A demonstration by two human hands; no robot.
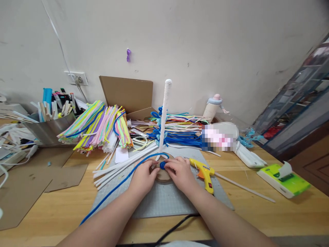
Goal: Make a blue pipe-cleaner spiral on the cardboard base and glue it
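Note:
Between my hands, a small tight coil of blue pipe cleaner (162, 165) lies over a round cardboard disc (164, 177). My right hand (182, 174) has its fingertips closed on the coil's right side. Close by on the left, my left hand (144, 175) has thumb and index finger pinched beside a short white piece; what they grip is hidden. A long blue pipe cleaner tail (115, 186) arcs over my left hand to the lower left. Behind the coil rises an upright white fuzzy post (164, 113), with blue loops around its lower part.
A grey cutting mat (154, 206) lies under the work. To the right are a yellow glue gun (205, 173) and a tissue pack (284, 180). White pipe cleaners (123, 164), coloured bundles (100, 128), a metal bin (52, 128) and cardboard (28, 185) stand left.

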